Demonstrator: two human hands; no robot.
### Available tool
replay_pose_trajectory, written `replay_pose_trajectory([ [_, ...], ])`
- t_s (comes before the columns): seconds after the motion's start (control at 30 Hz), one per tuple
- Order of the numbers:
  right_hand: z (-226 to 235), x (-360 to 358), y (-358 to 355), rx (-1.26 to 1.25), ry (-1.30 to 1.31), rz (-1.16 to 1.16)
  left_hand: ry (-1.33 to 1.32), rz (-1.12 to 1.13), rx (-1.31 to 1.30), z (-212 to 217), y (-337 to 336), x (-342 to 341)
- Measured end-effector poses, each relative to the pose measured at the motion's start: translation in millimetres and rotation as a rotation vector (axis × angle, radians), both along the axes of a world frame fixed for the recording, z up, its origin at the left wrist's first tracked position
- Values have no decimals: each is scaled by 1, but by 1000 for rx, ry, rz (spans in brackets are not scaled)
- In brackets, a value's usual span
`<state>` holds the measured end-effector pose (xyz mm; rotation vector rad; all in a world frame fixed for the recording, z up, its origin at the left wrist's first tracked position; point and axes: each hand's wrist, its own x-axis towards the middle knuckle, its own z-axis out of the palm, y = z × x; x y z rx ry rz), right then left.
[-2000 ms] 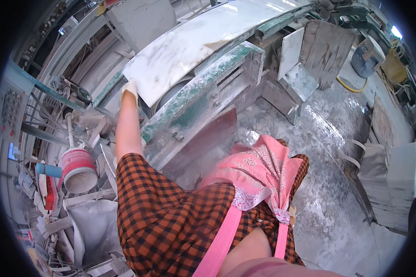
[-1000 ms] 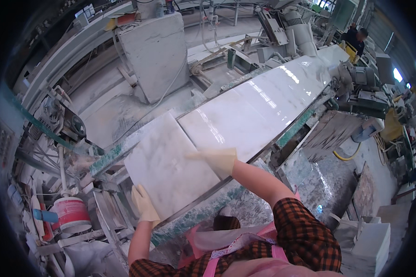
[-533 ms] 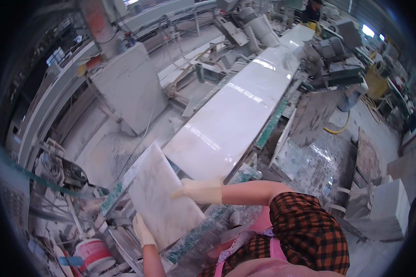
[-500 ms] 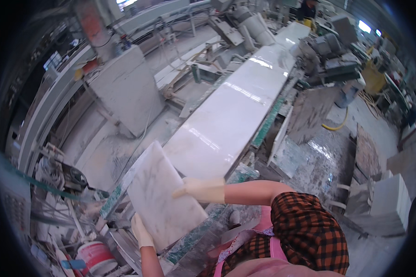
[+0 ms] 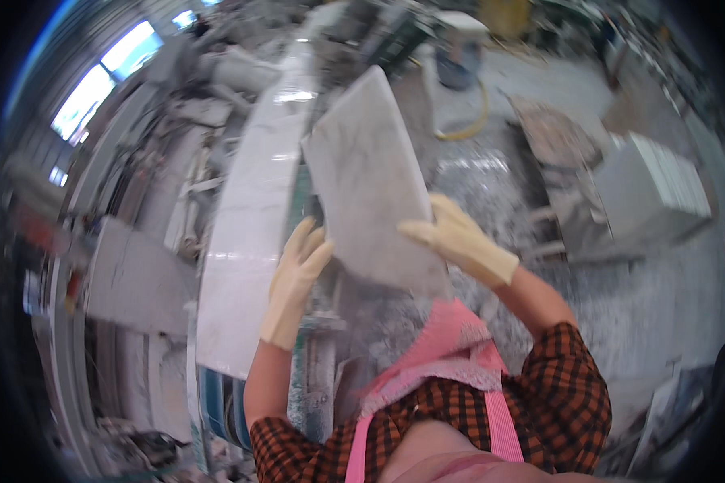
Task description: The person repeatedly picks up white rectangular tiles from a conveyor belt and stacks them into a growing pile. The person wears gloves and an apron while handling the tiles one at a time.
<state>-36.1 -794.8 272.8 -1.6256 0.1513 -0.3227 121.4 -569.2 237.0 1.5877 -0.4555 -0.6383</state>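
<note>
A white marble tile [image 5: 370, 177] with grey veins is held up in front of me, tilted, its face toward me. My right hand [image 5: 463, 241], in a cream rubber glove, grips its right edge, thumb across the face. My left hand [image 5: 298, 270], gloved the same way, is beside the tile's lower left edge. Its fingers are apart and point upward, and its thumb side is at or very near the edge; contact is hard to make out. The tile's back is hidden.
A long conveyor [image 5: 246, 217] carrying glossy white slabs runs away at left. To the right stands a stack of white tiles [image 5: 656, 189]. Further off are a bucket [image 5: 457, 60] and a yellow hose [image 5: 467, 129]. A grey panel [image 5: 141, 278] stands at far left.
The tile has been lifted off the near end of the conveyor and swung to the right. My view has turned right with it. The left hand's fingers now stand apart beside the tile.
</note>
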Motion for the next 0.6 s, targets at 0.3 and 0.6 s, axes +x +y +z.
replay_pose_trajectory([
  [0.3,-130,-135,-264,-662,667,-396,913,-274,93,-163,-460,-162],
  [0.6,-188,-199,-413,-835,820,-411,984,-443,141,-251,-614,-221],
])
